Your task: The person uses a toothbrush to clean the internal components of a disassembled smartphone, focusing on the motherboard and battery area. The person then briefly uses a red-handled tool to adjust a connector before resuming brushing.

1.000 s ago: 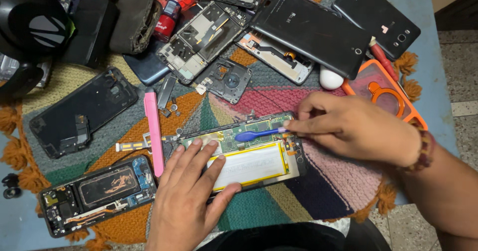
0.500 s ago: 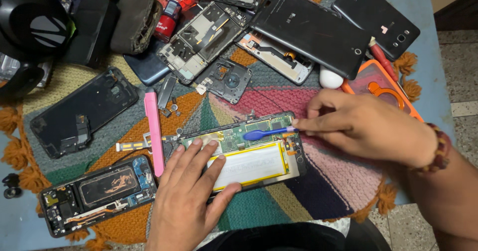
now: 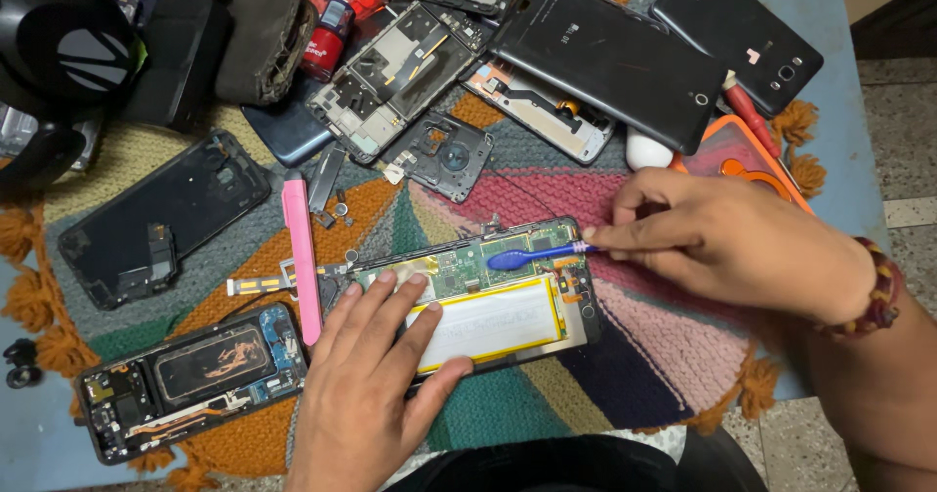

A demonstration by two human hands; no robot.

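Observation:
An opened phone (image 3: 488,302) with a green circuit board and a white battery lies on the woven mat. My left hand (image 3: 376,380) presses flat on its left part, fingers spread over the board and battery. My right hand (image 3: 732,243) pinches the handle of a blue spudger (image 3: 532,255), whose flat tip rests on the circuit board near the phone's top edge.
A pink pry tool (image 3: 301,258) lies left of the phone. Another opened phone (image 3: 185,380) sits at the lower left, a black back cover (image 3: 156,219) above it. Several phone frames, covers and parts crowd the back, with an orange tool (image 3: 742,165) at the right and the blue table edge (image 3: 839,92).
My right hand has drawn slightly right with the spudger, its tip still on the board. The left hand stays pressed on the phone.

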